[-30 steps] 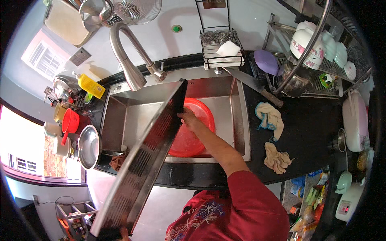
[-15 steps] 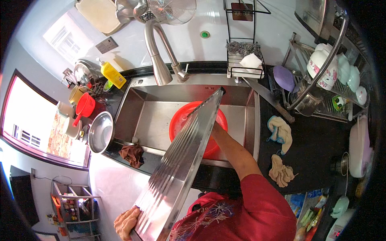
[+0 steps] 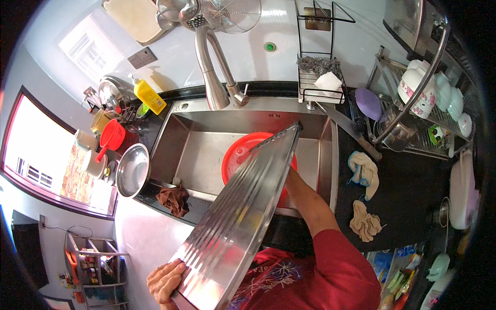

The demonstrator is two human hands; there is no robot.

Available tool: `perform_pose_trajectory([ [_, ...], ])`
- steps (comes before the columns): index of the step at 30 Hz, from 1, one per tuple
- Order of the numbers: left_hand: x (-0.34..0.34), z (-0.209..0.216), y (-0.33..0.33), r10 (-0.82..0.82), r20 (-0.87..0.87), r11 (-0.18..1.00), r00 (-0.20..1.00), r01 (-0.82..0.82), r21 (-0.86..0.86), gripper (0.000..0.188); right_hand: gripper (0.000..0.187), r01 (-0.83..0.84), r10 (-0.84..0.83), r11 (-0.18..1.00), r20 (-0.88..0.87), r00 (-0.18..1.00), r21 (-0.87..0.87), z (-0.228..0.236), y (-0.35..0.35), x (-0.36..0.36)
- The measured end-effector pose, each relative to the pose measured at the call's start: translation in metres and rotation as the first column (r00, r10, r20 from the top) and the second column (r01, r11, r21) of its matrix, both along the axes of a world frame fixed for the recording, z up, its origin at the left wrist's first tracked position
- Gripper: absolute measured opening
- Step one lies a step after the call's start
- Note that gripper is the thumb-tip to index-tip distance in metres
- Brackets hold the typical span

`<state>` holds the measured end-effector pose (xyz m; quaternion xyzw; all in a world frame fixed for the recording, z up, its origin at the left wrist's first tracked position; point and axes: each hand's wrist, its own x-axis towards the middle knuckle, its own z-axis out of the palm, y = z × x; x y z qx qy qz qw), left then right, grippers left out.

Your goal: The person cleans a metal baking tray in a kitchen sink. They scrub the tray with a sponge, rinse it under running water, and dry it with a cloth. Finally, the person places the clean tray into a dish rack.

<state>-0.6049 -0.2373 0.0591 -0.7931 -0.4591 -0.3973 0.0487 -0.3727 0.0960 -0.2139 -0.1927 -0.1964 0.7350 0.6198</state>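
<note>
To the left of the sink [image 3: 201,150], beyond the steel bowl, is a red plastic dipper [image 3: 112,135]. The round steel bowl [image 3: 133,170] is positioned near the left edge of the sink. A yellow pump bottle [image 3: 149,95] is located off the rear left corner of the sink. The left hand [image 3: 166,279], forward of the sink, is clenched around the left edge of the ribbed metal panel, close to its lower end, with the fingers bent over the ribbed face. A crumpled brown cloth [image 3: 174,200] lies at the front left corner of the sink.

The gooseneck faucet [image 3: 214,77] is mounted at the rear rim of the sink. The ribbed metal panel [image 3: 235,217] is tilted and crosses the front rim of the sink; its upper end is over the sink, partly covering the red basin [image 3: 238,155] inside. Contact between panel and basin cannot be determined. The right forearm [image 3: 310,201] crosses the front rim of the sink; the right hand is hidden behind the panel, and its grip cannot be determined.

To the right of the sink, on the black desk [image 3: 403,196], are a knife [image 3: 343,124], a blue-trimmed cream glove [image 3: 364,173] and a beige glove [image 3: 366,222].
</note>
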Motion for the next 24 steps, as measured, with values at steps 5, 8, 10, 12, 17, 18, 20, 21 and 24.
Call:
perform_pose_trajectory([
  [5,-0.033,-0.003,0.016,-0.108,0.007,0.994,0.994,0.108,0.007,0.011,0.023,0.071,-0.071,0.997,-0.008,0.997,0.004,0.011,-0.014,-0.002],
  [8,-0.053,-0.007,0.020,-0.074,0.090,0.997,0.993,0.072,0.019,0.009,0.023,0.110,-0.110,0.994,-0.015,0.994,0.012,0.022,-0.020,-0.003],
  [10,-0.068,-0.005,0.022,-0.120,0.098,0.993,0.988,0.119,0.016,0.009,0.023,0.133,-0.133,0.991,-0.016,0.991,0.015,0.027,-0.030,-0.005],
  [12,-0.088,-0.004,0.027,-0.198,0.071,0.980,0.978,0.199,-0.005,0.010,0.023,0.160,-0.159,0.987,-0.028,0.987,0.014,0.035,-0.043,-0.002],
  [17,-0.110,0.008,0.039,-0.095,-0.097,0.993,0.991,0.102,0.065,0.014,0.023,0.191,-0.190,0.982,-0.053,0.980,0.009,0.039,-0.077,-0.009],
  [18,-0.121,0.005,0.038,-0.075,-0.096,0.995,0.993,0.081,0.055,0.019,0.023,0.193,-0.192,0.981,-0.055,0.980,0.012,0.040,-0.082,-0.010],
  [20,-0.135,0.007,0.040,-0.008,-0.094,0.997,0.996,0.015,0.069,0.019,0.023,0.188,-0.187,0.982,-0.057,0.981,0.015,0.043,-0.081,-0.014],
  [21,-0.140,0.007,0.043,0.016,-0.086,0.995,0.996,-0.007,0.097,0.019,0.023,0.185,-0.183,0.983,-0.064,0.981,0.017,0.043,-0.080,-0.018],
  [24,-0.150,0.008,0.048,0.148,0.010,0.974,0.989,-0.147,0.171,0.016,0.023,0.173,-0.171,0.984,-0.064,0.983,0.031,0.047,-0.073,-0.028],
])
